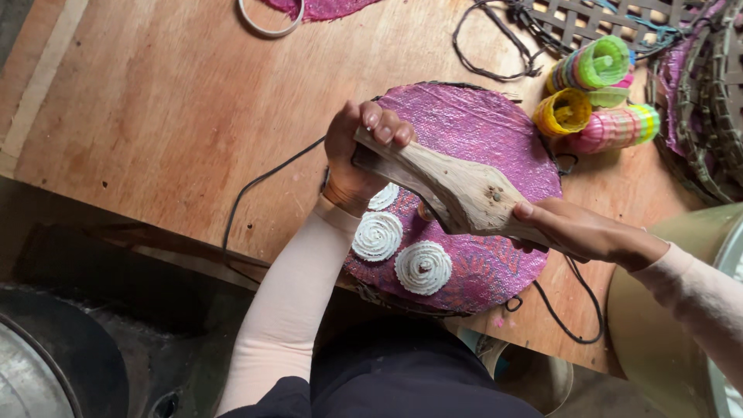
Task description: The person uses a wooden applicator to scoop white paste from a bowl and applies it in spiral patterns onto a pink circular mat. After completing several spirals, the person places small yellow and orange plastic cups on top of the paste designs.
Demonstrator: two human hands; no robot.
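Both my hands hold a worn wooden press [449,184] level above a round tray covered in purple woven cloth [495,131]. My left hand [357,151] grips the press's far end, and my right hand [576,231] is closed on its handle end. Under and beside the press, three white spiral coils of dough [422,267] lie on the cloth near its front edge. One coil is partly hidden by my left wrist.
Rolled colourful plastic mats [597,93] lie at the back right next to woven bamboo trays [696,85]. A black cord [255,186] runs across the wooden table [170,116]. A metal pot [665,325] stands at right; a dark pan [54,364] sits lower left.
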